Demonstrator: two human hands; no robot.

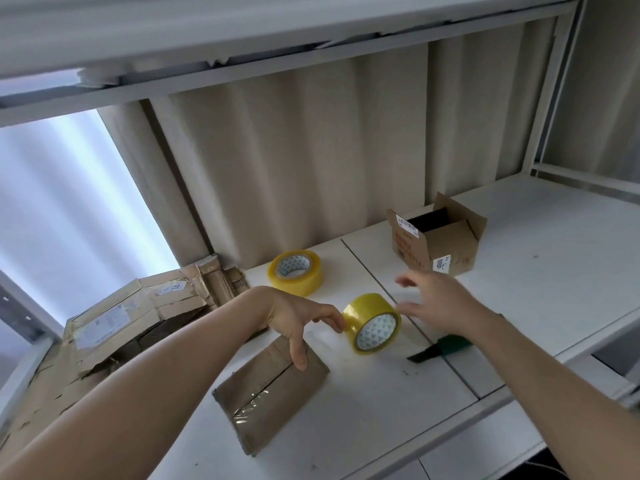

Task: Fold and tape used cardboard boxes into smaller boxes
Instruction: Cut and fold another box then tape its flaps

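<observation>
1. Nearest lies the small folded box (pixel 272 393), flat on the white table (pixel 381 410), its seam partly covered by clear tape. The left hand (pixel 301 322) rests its thumb on the box's far edge. If that thumb lifts too soon, the flaps could spring open and the seam gape.
2. Just beyond, the same hand's fingers pinch the yellow tape roll (pixel 374 323), which stands on edge right of the box. Held that lightly, it could roll away or tip.
3. The right hand (pixel 440 303) is spread, fingers relaxed, gripping nothing, beside the roll's right side; it is blurred, so whether it touches any pulled-out film I cannot tell. Loose film might fold and stick to itself.
4. A green-handled cutter (pixel 440 348) lies under that wrist; a careless sweep could catch the blade.
5. Farther off sit a second tape roll (pixel 294 271), an open box (pixel 438 244) far right, and flattened cardboard (pixel 131 323) at the left edge, which may slide off.
</observation>
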